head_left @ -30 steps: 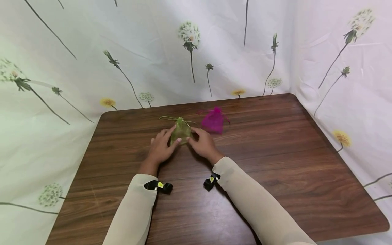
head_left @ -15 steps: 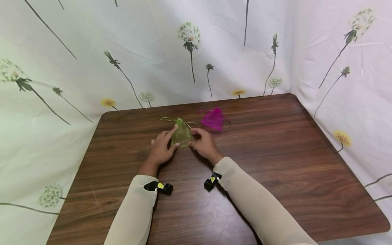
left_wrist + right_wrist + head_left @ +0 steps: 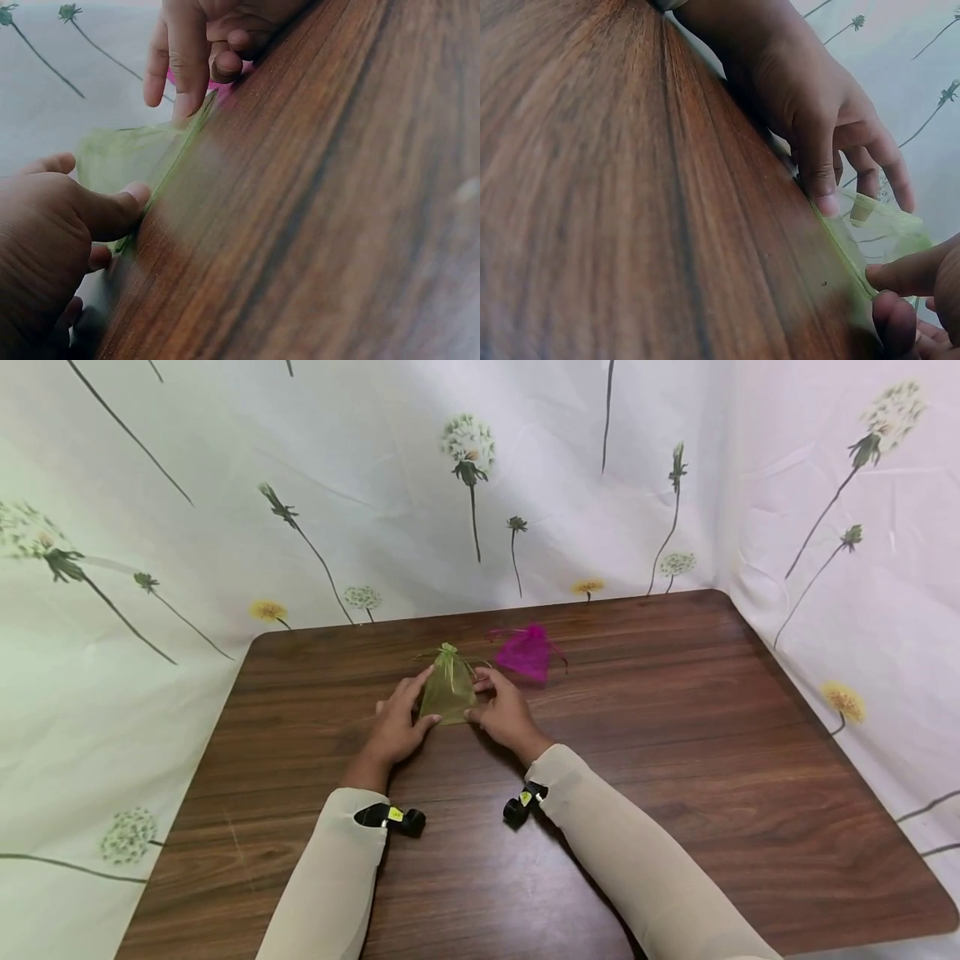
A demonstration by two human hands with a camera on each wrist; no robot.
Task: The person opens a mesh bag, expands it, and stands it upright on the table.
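Observation:
A sheer green drawstring pouch [image 3: 449, 693] lies between the two hands near the far middle of the table, its gathered neck and cords pointing away. My left hand [image 3: 397, 718] rests along its left side, thumb on the lower corner and index finger beside the neck. In the right wrist view, the left thumb [image 3: 826, 204] touches the pouch's bottom edge while other fingers spread behind. My right hand [image 3: 506, 710] touches the right side, thumb at the lower right corner and index finger bent higher up. A magenta drawstring pouch [image 3: 525, 653] lies behind and right, untouched.
The dark wood-grain table [image 3: 675, 760] has rounded corners. A white cloth [image 3: 360, 460] printed with dandelions stands behind it and at the sides. Both sleeved wrists wear black straps; the left strap [image 3: 390, 816] has a yellow tag.
The green pouch has come slightly nearer and lies flatter, its lower part now more exposed. Its left cord has shifted inward. Both hands stay at its sides; the magenta pouch has not moved.

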